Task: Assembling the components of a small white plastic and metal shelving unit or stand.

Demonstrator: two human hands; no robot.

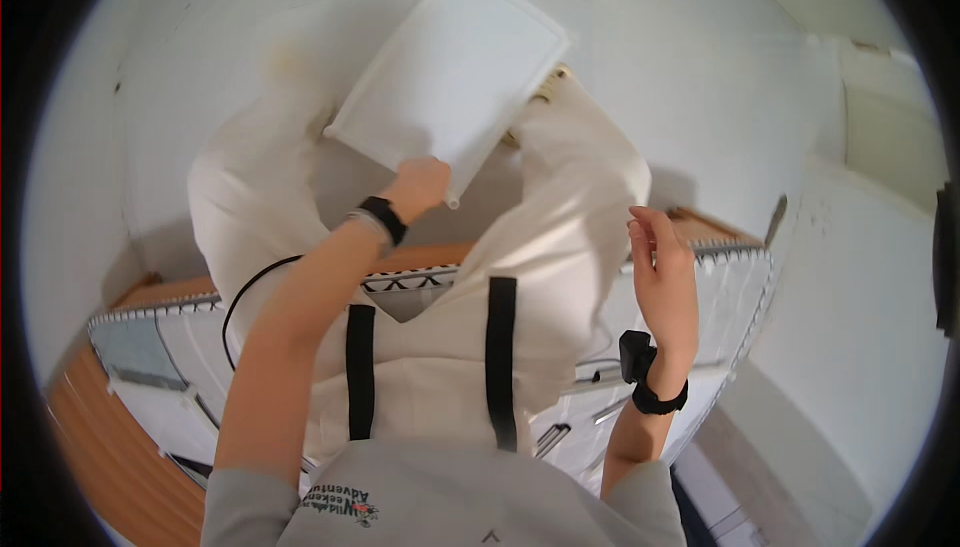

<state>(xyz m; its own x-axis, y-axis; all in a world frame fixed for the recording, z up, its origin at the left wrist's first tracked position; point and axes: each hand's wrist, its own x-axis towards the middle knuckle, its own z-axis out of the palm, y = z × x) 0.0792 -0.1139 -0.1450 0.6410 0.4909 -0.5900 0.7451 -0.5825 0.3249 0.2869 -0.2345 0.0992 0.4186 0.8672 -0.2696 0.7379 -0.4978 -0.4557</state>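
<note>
My left hand (418, 189) is closed on the near edge of a white rectangular panel (455, 62) with a raised rim. The panel is tilted and reaches away from me, over the gap between my knees and across the floor. A small rounded peg sticks out at its near right corner. Beside my right thigh, my right hand (665, 272) hovers with its fingers loosely stretched and nothing in them. A black band circles each wrist, and the right one carries a small black box.
I sit on a bench with a white cover (710, 297) and a wooden front edge (430, 255). Thin rods (551, 437) lie by my right hip. Another white panel (165, 409) lies at the left, near a black cable (232, 312). A white wall stands on the right.
</note>
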